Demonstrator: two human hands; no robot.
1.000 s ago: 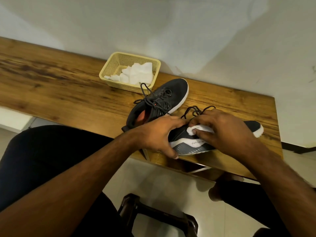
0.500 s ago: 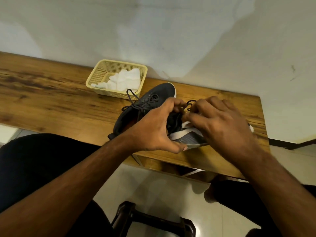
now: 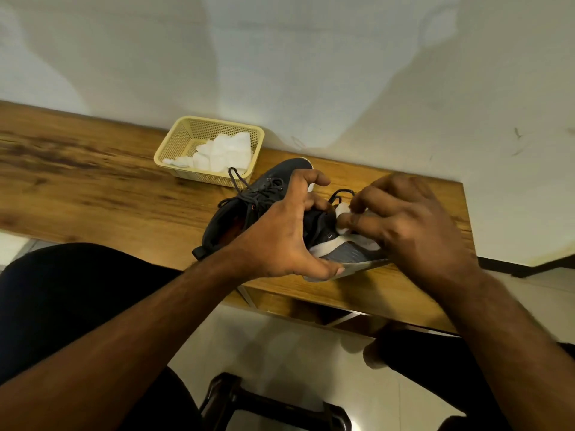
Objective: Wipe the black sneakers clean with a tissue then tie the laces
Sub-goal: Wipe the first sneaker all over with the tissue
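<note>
Person seated at wooden table [image 3: 93, 188]. Near sneaker [image 3: 345, 253] tipped on side at table's front edge, sole toward person. Left hand [image 3: 280, 234] clamps its heel end, thumb under sole, fingers curled over top. Right hand [image 3: 413, 225] pinches white tissue [image 3: 342, 213] against shoe's upper by laces. Second sneaker [image 3: 249, 200] just behind, upright, laces loose. Yellow basket [image 3: 177, 141] holds more tissues [image 3: 224, 152], near wall.

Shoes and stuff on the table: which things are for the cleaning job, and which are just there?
For the job:
near sneaker, held by left hand
tissue in right hand
far sneaker
basket of spare tissues

Just there:
stool
</note>
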